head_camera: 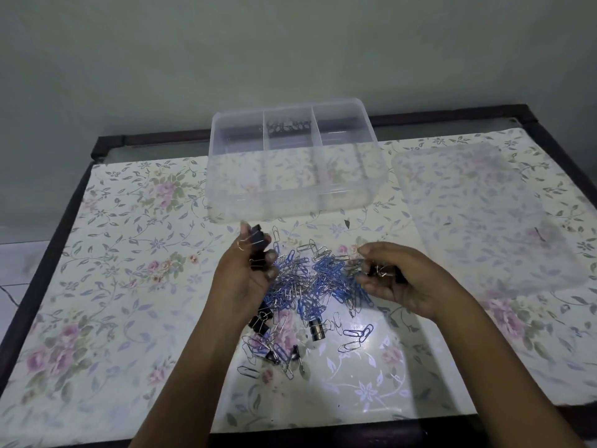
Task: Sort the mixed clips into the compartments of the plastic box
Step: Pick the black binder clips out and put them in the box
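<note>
Clips (310, 282) lie in a tangled heap of blue and silver wire on the floral cloth (129, 253), just in front of the box (290, 205), with a few black binder clips (316, 329) loose at the heap's near edge. The left hand (245, 276) is curled round a couple of black binder clips above the heap's left side. The right hand (397, 279) is cupped at the right side and pinches what looks like another black one with silver handles — how many it holds I cannot tell. The step in hand seems to be picking out the black ones first. Dark shapes sit at the far end of the middle compartment (286, 127), so the next move likely calls for lifting both handfuls over the near wall and dropping them there — without dragging tangled wire clips along. The lid (484, 221) lies to the right, just beside the box.
</note>
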`<action>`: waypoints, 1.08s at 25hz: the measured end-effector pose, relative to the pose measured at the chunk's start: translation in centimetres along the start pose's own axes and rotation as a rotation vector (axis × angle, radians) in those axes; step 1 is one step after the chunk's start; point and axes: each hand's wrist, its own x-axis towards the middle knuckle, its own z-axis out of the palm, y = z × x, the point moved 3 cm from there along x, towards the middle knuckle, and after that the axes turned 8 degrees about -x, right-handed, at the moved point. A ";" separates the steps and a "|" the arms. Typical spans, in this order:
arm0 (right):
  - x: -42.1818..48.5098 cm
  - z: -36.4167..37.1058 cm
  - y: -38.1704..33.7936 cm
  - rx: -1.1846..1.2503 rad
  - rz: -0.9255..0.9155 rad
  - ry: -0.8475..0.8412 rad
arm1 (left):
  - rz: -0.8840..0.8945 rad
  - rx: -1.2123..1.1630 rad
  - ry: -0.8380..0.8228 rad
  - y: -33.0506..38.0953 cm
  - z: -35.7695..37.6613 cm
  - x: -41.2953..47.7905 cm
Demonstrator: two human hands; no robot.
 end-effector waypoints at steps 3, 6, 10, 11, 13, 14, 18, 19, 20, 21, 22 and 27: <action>0.3 0.5 0.5 -0.004 0.036 -0.042 | -0.098 -0.165 0.022 -0.4 0.1 0.3; 0.8 0.9 0.5 0.035 -0.011 -0.016 | -0.074 -0.082 0.023 -0.5 0.1 0.1; 1.2 3.8 1.7 0.322 0.078 -0.050 | 0.136 0.105 0.017 -0.6 1.1 -0.6; 1.2 5.0 2.1 0.381 0.112 -0.078 | 0.239 0.197 0.006 -0.6 1.4 -1.2; 1.0 7.0 2.6 0.471 0.167 -0.142 | 0.472 0.439 -0.029 -0.6 2.2 -2.3; 0.8 7.7 2.7 0.505 0.181 -0.172 | 0.563 0.544 -0.072 -0.6 2.5 -2.7; 0.3 8.2 2.5 0.633 0.127 -0.254 | 0.653 0.817 -0.356 -1.2 3.2 -3.3; 0.2 8.1 2.5 0.659 0.108 -0.252 | 0.651 0.816 -0.403 -1.4 3.2 -3.4; 0.3 8.0 2.6 0.689 0.102 -0.237 | 0.648 0.780 -0.415 -1.2 3.2 -3.5; 0.4 7.8 2.6 0.725 0.105 -0.218 | 0.661 0.741 -0.400 -0.8 3.1 -3.3; 0.6 7.6 2.5 0.747 0.116 -0.191 | 0.695 0.723 -0.374 -0.1 3.0 -3.1; 1.1 5.2 -0.7 0.631 0.004 -0.032 | 0.896 1.254 -0.220 3.3 0.2 2.5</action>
